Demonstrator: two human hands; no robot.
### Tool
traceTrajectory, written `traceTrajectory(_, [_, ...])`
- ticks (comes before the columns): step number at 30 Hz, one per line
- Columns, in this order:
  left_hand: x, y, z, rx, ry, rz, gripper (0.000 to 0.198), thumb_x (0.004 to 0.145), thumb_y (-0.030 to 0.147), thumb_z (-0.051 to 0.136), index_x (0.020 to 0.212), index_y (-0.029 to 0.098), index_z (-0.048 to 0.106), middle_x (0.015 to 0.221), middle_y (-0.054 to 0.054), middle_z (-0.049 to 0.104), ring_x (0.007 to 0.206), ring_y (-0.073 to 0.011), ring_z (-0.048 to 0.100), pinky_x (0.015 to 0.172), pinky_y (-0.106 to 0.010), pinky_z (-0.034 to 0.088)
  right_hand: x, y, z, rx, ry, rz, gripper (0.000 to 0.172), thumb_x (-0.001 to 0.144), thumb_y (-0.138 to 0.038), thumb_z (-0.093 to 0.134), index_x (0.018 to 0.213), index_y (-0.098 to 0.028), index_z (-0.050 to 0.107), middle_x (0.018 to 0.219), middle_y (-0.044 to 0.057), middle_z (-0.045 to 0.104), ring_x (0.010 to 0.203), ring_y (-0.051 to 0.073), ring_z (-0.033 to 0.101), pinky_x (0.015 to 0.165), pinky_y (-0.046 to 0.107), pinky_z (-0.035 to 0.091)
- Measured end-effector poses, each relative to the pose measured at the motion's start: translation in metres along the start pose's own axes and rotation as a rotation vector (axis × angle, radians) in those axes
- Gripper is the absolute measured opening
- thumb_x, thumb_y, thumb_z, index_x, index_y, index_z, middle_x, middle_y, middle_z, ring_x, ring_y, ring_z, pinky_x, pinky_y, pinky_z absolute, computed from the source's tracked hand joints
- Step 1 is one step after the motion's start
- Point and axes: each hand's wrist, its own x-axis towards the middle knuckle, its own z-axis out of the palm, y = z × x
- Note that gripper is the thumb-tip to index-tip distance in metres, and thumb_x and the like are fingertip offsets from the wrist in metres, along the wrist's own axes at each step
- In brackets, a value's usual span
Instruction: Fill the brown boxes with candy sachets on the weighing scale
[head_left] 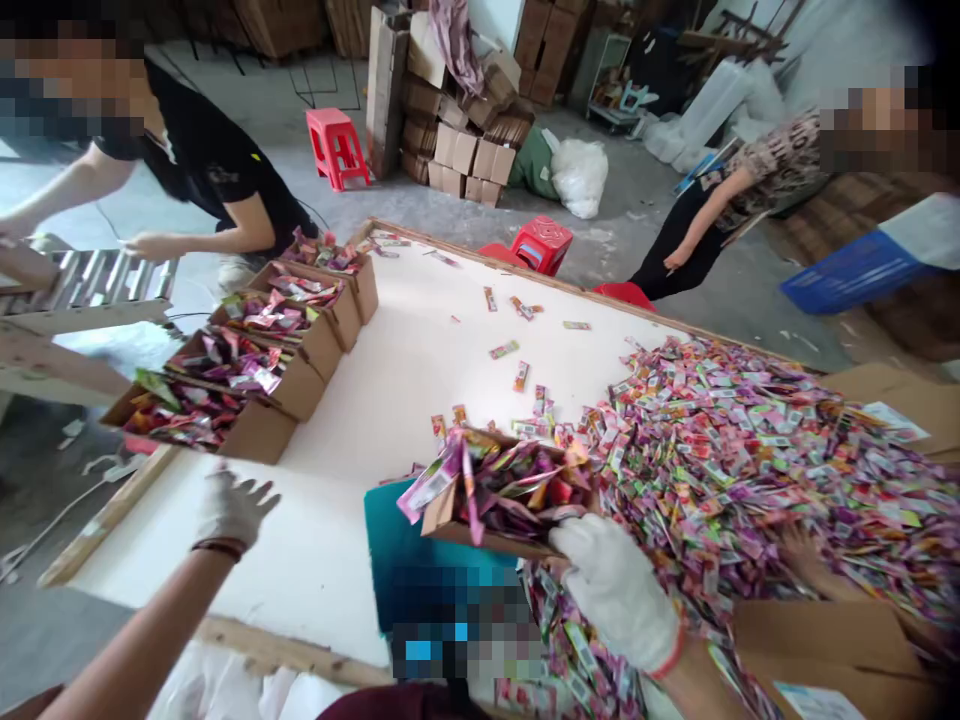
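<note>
My right hand [619,590], in a white glove, grips the near right edge of a small cardboard box [442,512]. The box is heaped with purple, red and green candy packets [517,475] and sits partly over a teal bin [394,530]. My left hand [232,510], also gloved, is held with its fingers spread over the white tabletop [337,540] and has nothing in it. Just beyond that hand stands a row of several filled cardboard boxes, the nearest box [262,435] close to my fingertips.
A large pile of packets [735,440] covers the table's right side, where another person's hand [802,555] reaches in beside a carton [817,635]. Co-workers stand at left, by a roller conveyor [112,275], and at far right. Red stools [544,245] stand beyond the wooden edge.
</note>
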Motion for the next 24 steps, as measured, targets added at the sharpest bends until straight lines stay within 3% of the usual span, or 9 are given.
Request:
traceTrajectory(3, [-0.034, -0.054, 0.019, -0.279, -0.134, -0.155, 0.046, 0.098, 0.053, 0.037, 0.120, 0.019, 0.058, 0.135, -0.015, 0.061, 0.116, -0.0258, 0.066, 0.087, -0.036, 0.058, -0.014, -0.044, 0.032, -0.003, -0.160, -0.011, 0.021, 0.081, -0.007, 0.058, 0.087, -0.024, 0.069, 0.094, 0.003, 0.073, 0.091, 0.022, 0.064, 0.077, 0.035, 0.040])
traceTrajectory(6, [-0.072, -0.092, 0.042, -0.407, -0.283, -0.183, 0.047, 0.095, 0.052, 0.045, 0.120, 0.016, 0.062, 0.136, -0.018, 0.061, 0.115, -0.0268, 0.066, 0.089, -0.038, 0.057, -0.025, -0.062, 0.041, 0.008, -0.197, -0.003, 0.024, 0.086, -0.009, 0.058, 0.100, -0.025, 0.069, 0.104, 0.003, 0.074, 0.100, 0.024, 0.064, 0.095, 0.043, 0.039])
traceTrajectory(9, [-0.107, -0.098, 0.049, -0.457, -0.359, -0.158, 0.050, 0.095, 0.053, 0.044, 0.125, 0.016, 0.061, 0.141, -0.019, 0.058, 0.116, -0.0289, 0.065, 0.085, -0.040, 0.058, -0.037, -0.060, 0.020, 0.108, -0.140, -0.038, 0.021, 0.088, -0.014, 0.063, 0.106, -0.025, 0.068, 0.107, 0.003, 0.074, 0.102, 0.024, 0.065, 0.111, 0.049, 0.031])
traceTrajectory(11, [-0.125, -0.092, 0.047, -0.469, -0.403, -0.131, 0.053, 0.094, 0.055, 0.044, 0.128, 0.016, 0.060, 0.142, -0.020, 0.057, 0.116, -0.0297, 0.065, 0.082, -0.040, 0.058, -0.042, -0.054, -0.001, 0.192, -0.082, -0.028, 0.020, 0.090, -0.021, 0.065, 0.109, -0.023, 0.067, 0.107, 0.005, 0.073, 0.100, 0.024, 0.065, 0.106, 0.045, 0.039])
traceTrajectory(14, [-0.143, -0.087, 0.040, -0.433, -0.415, 0.018, 0.062, 0.088, 0.062, 0.053, 0.130, 0.016, 0.059, 0.143, -0.019, 0.056, 0.117, -0.0283, 0.064, 0.087, -0.038, 0.056, -0.045, -0.044, -0.025, 0.311, 0.060, 0.048, 0.021, 0.093, -0.026, 0.060, 0.113, -0.020, 0.066, 0.108, 0.008, 0.070, 0.100, 0.024, 0.065, 0.092, 0.036, 0.049])
traceTrajectory(17, [-0.148, -0.102, 0.032, -0.232, -0.353, 0.153, 0.071, 0.084, 0.066, 0.056, 0.134, 0.015, 0.057, 0.137, -0.019, 0.059, 0.119, -0.0299, 0.062, 0.094, -0.040, 0.053, -0.045, -0.041, -0.034, 0.341, 0.176, 0.053, 0.027, 0.092, -0.024, 0.058, 0.117, -0.018, 0.065, 0.111, 0.010, 0.068, 0.102, 0.024, 0.066, 0.094, 0.036, 0.051])
traceTrajectory(19, [-0.147, -0.124, 0.030, 0.062, -0.301, 0.199, 0.072, 0.083, 0.061, 0.057, 0.137, 0.013, 0.055, 0.135, -0.020, 0.059, 0.123, -0.0336, 0.060, 0.099, -0.043, 0.050, -0.045, -0.043, -0.035, 0.331, 0.195, 0.029, 0.029, 0.091, -0.023, 0.058, 0.118, -0.018, 0.065, 0.110, 0.010, 0.067, 0.103, 0.025, 0.065, 0.095, 0.037, 0.051])
traceTrajectory(24, [-0.144, -0.197, 0.042, 0.925, -0.262, 0.286, 0.090, 0.071, 0.051, 0.070, 0.149, 0.013, 0.046, 0.157, -0.029, 0.033, 0.139, -0.0494, 0.041, 0.108, -0.060, 0.037, -0.041, -0.053, -0.041, 0.298, 0.231, -0.031, 0.032, 0.092, -0.023, 0.058, 0.123, -0.017, 0.065, 0.117, 0.012, 0.065, 0.112, 0.025, 0.063, 0.101, 0.037, 0.051])
